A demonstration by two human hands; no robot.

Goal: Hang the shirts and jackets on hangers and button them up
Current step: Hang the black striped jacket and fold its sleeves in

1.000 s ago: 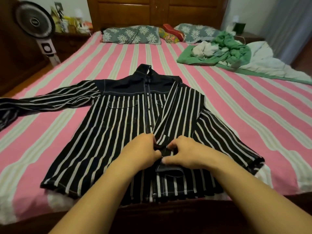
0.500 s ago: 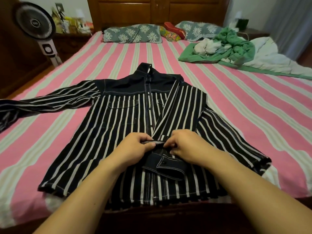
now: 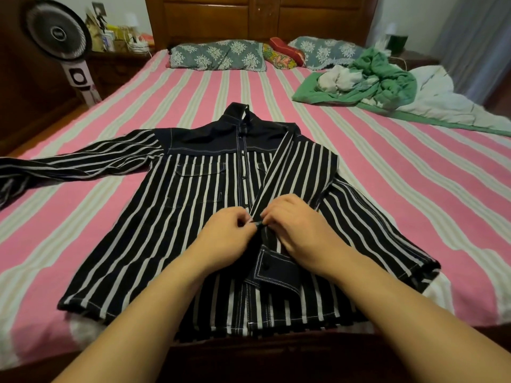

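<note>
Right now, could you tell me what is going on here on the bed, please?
A person is working on a dark striped shirt laid flat on the bed. Both hands, left hand and right hand, pinch the front edge near the middle of the shirt, apparently at a button. The upper buttons look fastened. One sleeve is folded across the front, with its cuff below the hands. A pile of green laundry sits near the pillows.

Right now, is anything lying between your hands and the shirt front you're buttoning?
Yes. The shirt's own right sleeve is folded across the front, its cuff lying over the row of buttons. Both the left hand and the right hand pinch fabric at that spot.
</note>
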